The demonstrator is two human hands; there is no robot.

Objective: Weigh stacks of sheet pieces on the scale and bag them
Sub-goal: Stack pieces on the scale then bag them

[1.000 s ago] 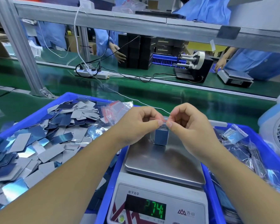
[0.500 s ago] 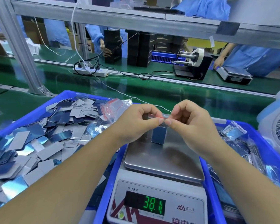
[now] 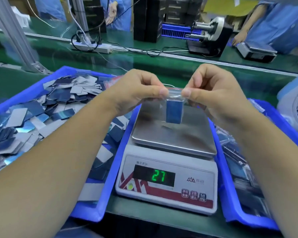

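Pinching the top of a clear zip bag (image 3: 175, 96) from either side, the left hand (image 3: 136, 91) and right hand (image 3: 212, 90) are holding the blue stack (image 3: 174, 111) inside it over the scale (image 3: 170, 152) pan. Sealing appears under way; next, running fingertips along the strip, then setting it in the right bin (image 3: 248, 177).

The scale (image 3: 167, 170) has a brushed metal pan (image 3: 172, 134) with a dull sheen, on a smooth white plastic body with a glossy printed front panel. The small bag (image 3: 174, 97) is thin clear plastic film, glossy and wrinkled, around a stack (image 3: 174, 112) of blue pieces with a satin face. Loose sheet pieces (image 3: 41, 107) look thin and smooth, some mirror-bright blue, some matt grey. Both bins (image 3: 100, 200) are shiny blue moulded plastic. The worktop (image 3: 144, 73) is smooth green with a soft gloss
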